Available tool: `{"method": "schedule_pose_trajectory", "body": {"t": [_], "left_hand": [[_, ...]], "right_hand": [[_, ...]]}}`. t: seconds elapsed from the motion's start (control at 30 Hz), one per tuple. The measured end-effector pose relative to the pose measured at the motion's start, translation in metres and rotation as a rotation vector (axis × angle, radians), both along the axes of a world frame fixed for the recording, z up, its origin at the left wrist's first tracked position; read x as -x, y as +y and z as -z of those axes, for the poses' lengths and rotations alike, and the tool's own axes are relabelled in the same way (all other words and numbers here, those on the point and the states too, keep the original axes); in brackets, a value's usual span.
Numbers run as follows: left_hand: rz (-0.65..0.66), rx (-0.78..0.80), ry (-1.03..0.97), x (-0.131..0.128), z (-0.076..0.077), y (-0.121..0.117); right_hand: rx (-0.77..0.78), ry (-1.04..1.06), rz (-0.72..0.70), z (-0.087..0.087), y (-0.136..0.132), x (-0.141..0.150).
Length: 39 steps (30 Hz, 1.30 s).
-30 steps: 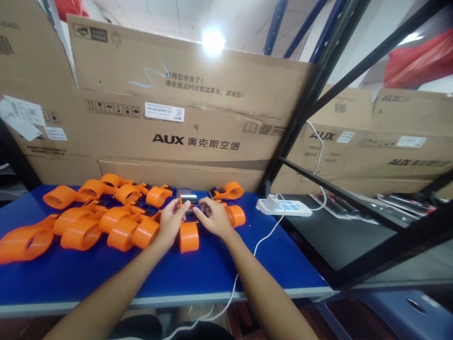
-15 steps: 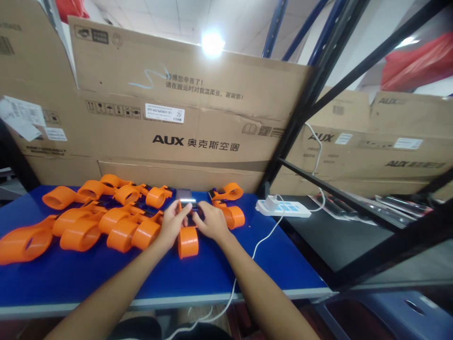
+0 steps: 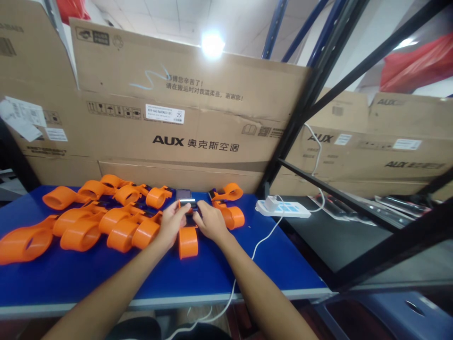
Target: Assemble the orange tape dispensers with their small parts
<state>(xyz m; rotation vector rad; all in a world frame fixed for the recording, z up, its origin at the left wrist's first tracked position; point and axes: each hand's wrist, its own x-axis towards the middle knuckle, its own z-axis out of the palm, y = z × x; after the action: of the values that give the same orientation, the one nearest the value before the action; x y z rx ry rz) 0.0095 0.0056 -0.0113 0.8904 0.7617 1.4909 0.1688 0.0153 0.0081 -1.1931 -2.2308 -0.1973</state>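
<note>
Between my two hands is an orange tape dispenser with its round ring (image 3: pixel 188 243) hanging toward me and a shiny, dark-ended bar (image 3: pixel 187 202) across its far end. My left hand (image 3: pixel 172 222) grips its left side, thumb on the bar. My right hand (image 3: pixel 211 219) closes on the right side with bent fingers, and its fingertips are partly hidden. Left of my hands lie several more orange tape dispensers (image 3: pixel 80 233) in rows on the blue tabletop (image 3: pixel 148 274). Beyond my right hand are other orange tape dispensers (image 3: pixel 234 217).
Behind my hands lies a small dark rectangular object (image 3: pixel 184 193). A white power strip (image 3: pixel 283 208) sits at the right, its white cable (image 3: pixel 264 238) crossing the table. Large cardboard (image 3: pixel 198 113) stands along the back, and a black metal frame (image 3: pixel 283 156) rises at the right.
The tape dispenser has come slightly lower and nearer me, with its bar tilted. My left thumb has moved onto the bar, and my right fingers have drawn in closer.
</note>
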Motion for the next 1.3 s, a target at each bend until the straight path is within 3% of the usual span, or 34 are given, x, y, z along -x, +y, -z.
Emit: {"method": "schedule_pose_trajectory", "body": {"t": [0.5, 0.7, 0.93, 1.13, 1.3], "left_hand": [[0.062, 0.102, -0.246, 0.000, 0.005, 0.008], [0.202, 0.219, -0.436, -0.002, 0.010, 0.005], [0.237, 0.205, -0.437, 0.000, 0.012, 0.000], [0.225, 0.193, -0.410, 0.000, 0.016, 0.005], [0.122, 0.139, -0.303, -0.002, 0.015, 0.007]], "right_hand": [[-0.112, 0.139, -0.076, 0.004, 0.005, -0.006], [-0.140, 0.099, -0.079, 0.007, 0.007, -0.007], [-0.128, 0.061, -0.129, 0.009, 0.011, -0.012], [-0.060, -0.018, -0.087, 0.004, 0.008, -0.014], [-0.032, -0.086, -0.029, -0.001, 0.002, -0.013]]}}
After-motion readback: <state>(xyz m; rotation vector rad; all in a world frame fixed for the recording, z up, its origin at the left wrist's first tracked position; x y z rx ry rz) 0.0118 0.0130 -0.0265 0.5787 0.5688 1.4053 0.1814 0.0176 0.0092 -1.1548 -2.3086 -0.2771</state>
